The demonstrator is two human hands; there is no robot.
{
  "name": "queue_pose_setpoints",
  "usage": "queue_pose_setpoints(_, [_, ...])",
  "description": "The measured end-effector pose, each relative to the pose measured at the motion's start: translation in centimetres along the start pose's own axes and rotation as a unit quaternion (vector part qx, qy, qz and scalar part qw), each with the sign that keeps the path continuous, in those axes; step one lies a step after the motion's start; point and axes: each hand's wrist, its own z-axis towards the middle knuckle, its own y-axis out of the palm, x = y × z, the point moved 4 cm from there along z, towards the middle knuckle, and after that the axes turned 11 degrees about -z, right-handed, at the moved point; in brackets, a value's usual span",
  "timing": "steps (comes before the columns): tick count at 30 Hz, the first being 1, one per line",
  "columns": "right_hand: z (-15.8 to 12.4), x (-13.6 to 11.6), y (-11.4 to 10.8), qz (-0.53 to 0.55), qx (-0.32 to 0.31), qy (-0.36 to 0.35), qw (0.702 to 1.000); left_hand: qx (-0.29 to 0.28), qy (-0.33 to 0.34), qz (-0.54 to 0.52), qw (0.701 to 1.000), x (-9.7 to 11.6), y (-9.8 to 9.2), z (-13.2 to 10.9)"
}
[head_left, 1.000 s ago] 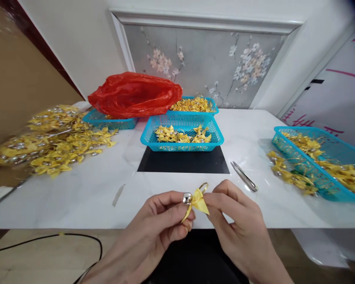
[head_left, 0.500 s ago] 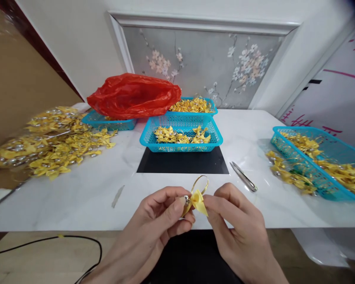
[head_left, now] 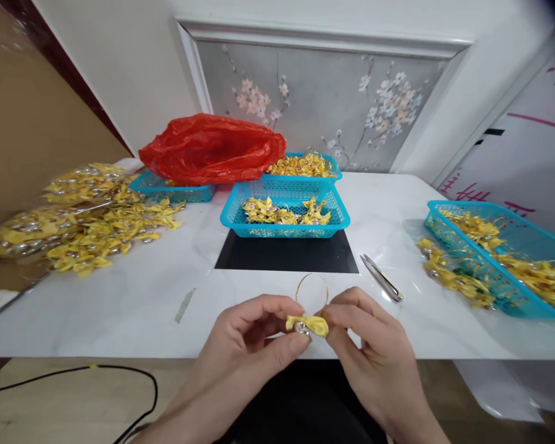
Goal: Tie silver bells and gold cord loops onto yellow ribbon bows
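Note:
Between my two hands, over the table's front edge, is a yellow ribbon bow (head_left: 317, 324) with a silvery bell-like bead (head_left: 301, 328) at its left side. A thin gold loop of cord (head_left: 312, 275) stands up behind the bow. My left hand (head_left: 263, 345) pinches the bow's left end, thumb close under the bead. Pinched fingers of my right hand (head_left: 372, 339) grip the right end of the ribbon. Beyond them, a blue basket (head_left: 284, 231) holding similar yellow bows (head_left: 263, 211) stands on a black mat (head_left: 287, 254).
Metal thread snips (head_left: 382, 277) lie right of the mat. Another blue basket (head_left: 504, 277) of bows stands far right, with loose bows (head_left: 457, 277) beside it. Many beaded bows (head_left: 106, 237) are heaped at left. A red plastic bag (head_left: 213, 148) covers part of a back basket (head_left: 176, 192).
The bow has turned in my fingers, so its bead now faces me and the gold loop looks wider. My left thumb has shifted right and down.

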Motion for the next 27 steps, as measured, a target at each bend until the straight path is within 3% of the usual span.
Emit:
queue_pose_setpoints(9, [-0.9, 0.7, 0.8, 0.043, 0.010, 0.079, 0.996, 0.036, 0.127, 0.164, 0.978, 1.2, 0.8, -0.4])
queue_pose_setpoints(12, [-0.8, -0.4, 0.1, -0.023, 0.060, 0.009, 0.998, 0.045, 0.173, 0.199, 0.964, 1.3, 0.8, -0.6])
queue_pose_setpoints(15, [-0.3, -2.2, -0.8, -0.154, 0.115, -0.094, 0.977, 0.042, 0.203, 0.231, 0.951, 1.3, 0.7, -0.6])
queue_pose_setpoints(20, [0.9, -3.9, -0.2, -0.232, 0.055, -0.191, 0.952, 0.042, 0.219, 0.282, 0.933, 1.5, 0.8, -0.2])
queue_pose_setpoints(23, [1.4, -3.9, 0.5, -0.259, 0.039, -0.217, 0.940, 0.032, 0.187, 0.268, 0.944, 1.2, 0.7, 0.4])
queue_pose_setpoints(27, [1.6, -3.7, 1.1, -0.222, -0.019, -0.227, 0.948, 0.039, 0.160, 0.256, 0.953, 1.0, 0.2, 0.8])
